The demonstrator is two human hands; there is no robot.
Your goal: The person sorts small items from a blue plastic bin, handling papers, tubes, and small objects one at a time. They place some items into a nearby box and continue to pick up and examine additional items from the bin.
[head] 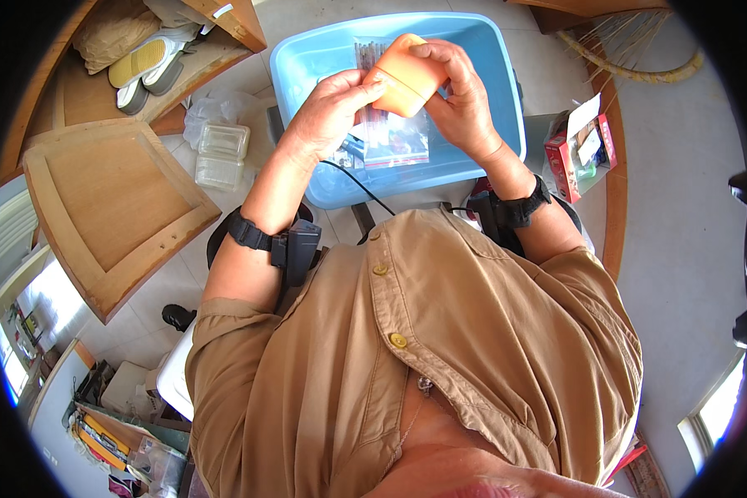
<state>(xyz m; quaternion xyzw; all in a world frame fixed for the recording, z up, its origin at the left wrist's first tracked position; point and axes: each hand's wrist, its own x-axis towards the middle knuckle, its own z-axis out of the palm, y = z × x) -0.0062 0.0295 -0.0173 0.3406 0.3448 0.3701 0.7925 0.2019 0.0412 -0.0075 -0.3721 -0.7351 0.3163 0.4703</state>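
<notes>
An orange plastic case (409, 75) is held between both hands above a light-blue plastic tub (473, 180). My left hand (336, 103) grips its left side, with the thumb on the front near some small lettering. My right hand (464, 93) holds the right side, fingertips on the upper edge and thumb near the lower edge. A seam crosses the case, which looks closed. Inside the tub, partly hidden by the case and hands, lie clear zip bags (404, 146); one holds thin, multicoloured sticks. A dark-blue object (353, 146) with a black cable sits beside my left wrist.
Clear plastic food containers (221, 155) and a thin plastic bag lie left of the tub. Farther left are an open wooden cabinet door (121, 199) and a shelf with shoes (146, 65). At the right stands a red box (563, 162) with papers, near a wooden edge.
</notes>
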